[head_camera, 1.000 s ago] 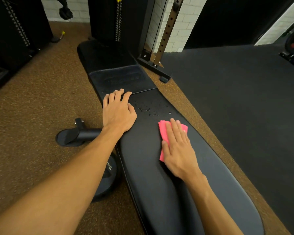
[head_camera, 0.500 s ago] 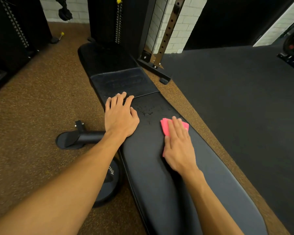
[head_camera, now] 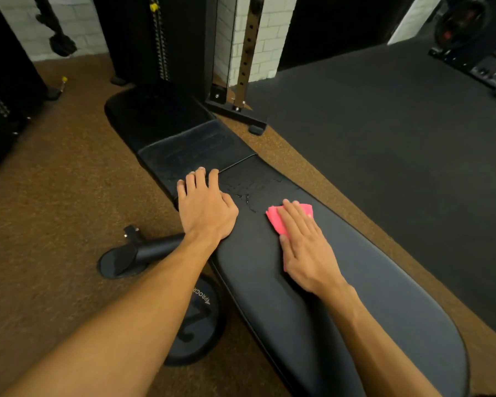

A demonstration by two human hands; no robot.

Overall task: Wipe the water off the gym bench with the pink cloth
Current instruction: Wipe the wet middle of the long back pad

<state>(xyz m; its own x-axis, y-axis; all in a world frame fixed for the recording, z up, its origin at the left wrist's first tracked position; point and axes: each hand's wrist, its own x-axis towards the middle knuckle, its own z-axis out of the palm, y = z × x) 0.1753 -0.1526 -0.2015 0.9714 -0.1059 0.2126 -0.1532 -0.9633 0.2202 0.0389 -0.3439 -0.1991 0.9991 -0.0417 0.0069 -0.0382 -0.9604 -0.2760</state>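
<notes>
Right grip (head_camera: 307, 247), fingers straight, presses the cloth (head_camera: 275, 222) beside the water (head_camera: 252, 190); left grip (head_camera: 204, 207) lies flat on the table (head_camera: 355, 296). Light pressure could merely smear droplets.

Single head view — looks forward and down along bench (head_camera: 341, 296), close above it.

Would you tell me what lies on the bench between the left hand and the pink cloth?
The head view shows water drops on the black bench between the left hand and the pink cloth; nothing else.
</notes>
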